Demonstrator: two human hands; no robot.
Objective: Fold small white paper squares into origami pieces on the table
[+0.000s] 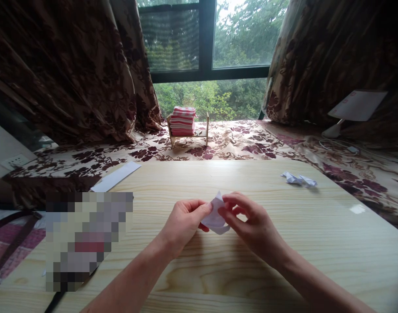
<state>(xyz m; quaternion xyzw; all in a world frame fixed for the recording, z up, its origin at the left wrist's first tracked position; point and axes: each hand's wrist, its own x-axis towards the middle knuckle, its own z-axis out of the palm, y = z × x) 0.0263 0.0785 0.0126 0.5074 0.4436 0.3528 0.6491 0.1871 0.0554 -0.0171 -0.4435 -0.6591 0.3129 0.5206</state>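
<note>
A small folded piece of white paper (215, 217) is held up over the table between both hands, its pointed tip upward. My left hand (187, 221) pinches its left side, thumb in front and fingers behind. On the right side, my right hand (246, 217) grips the paper near the tip with thumb and index finger. Fingers cover part of both edges, so some of the folds are hidden. Several folded white paper shapes (298, 179) lie together at the table's far right.
The wooden table (251, 278) fills the foreground. A white paper strip (116, 176) lies at its far left edge, beside a pixelated, unreadable area. Beyond stand a small rack (207, 130) with folded pink-striped cloths (182, 121) and a white lamp (358, 105) with a cord.
</note>
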